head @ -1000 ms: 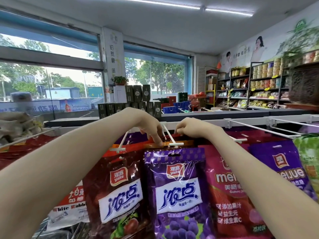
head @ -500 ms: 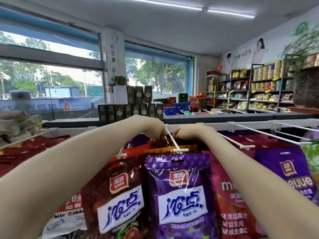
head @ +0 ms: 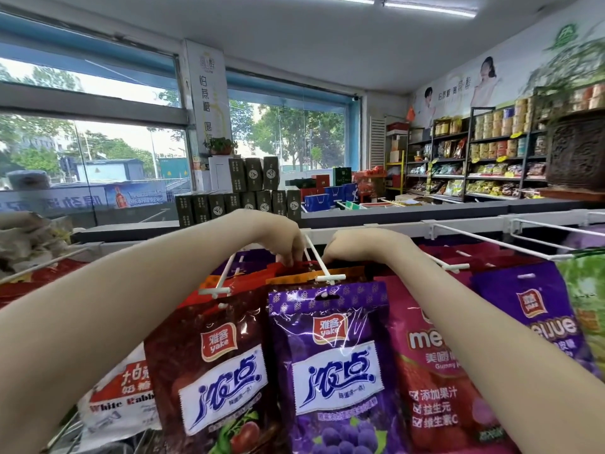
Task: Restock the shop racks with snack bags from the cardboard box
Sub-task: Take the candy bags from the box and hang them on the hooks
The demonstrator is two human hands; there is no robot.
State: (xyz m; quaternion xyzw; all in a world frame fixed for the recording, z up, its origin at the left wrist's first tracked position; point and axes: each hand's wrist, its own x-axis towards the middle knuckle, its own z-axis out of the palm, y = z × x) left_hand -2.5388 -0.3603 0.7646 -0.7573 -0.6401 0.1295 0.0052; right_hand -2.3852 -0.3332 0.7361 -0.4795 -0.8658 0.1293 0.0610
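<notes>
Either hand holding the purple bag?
No, the purple bag hangs on the hook; left hand pinches a red bag behind, right hand alongside.

Both arms reach forward and upward, bare to the frame's edge. Left forearm point(head: 131, 306) rises from lower left, right forearm point(head: 491, 339) from lower right, converging at centre. Both wrists bend downward, backs of the hands up. Left hand point(head: 283, 242): fingers point(head: 289, 261) curled down, tips pinching the top edge of a red snack bag point(head: 299, 265). Right hand point(head: 348, 245): fingers point(head: 329, 257) curled under, tips at the same edge. The hands sit near each other without touching.
</notes>
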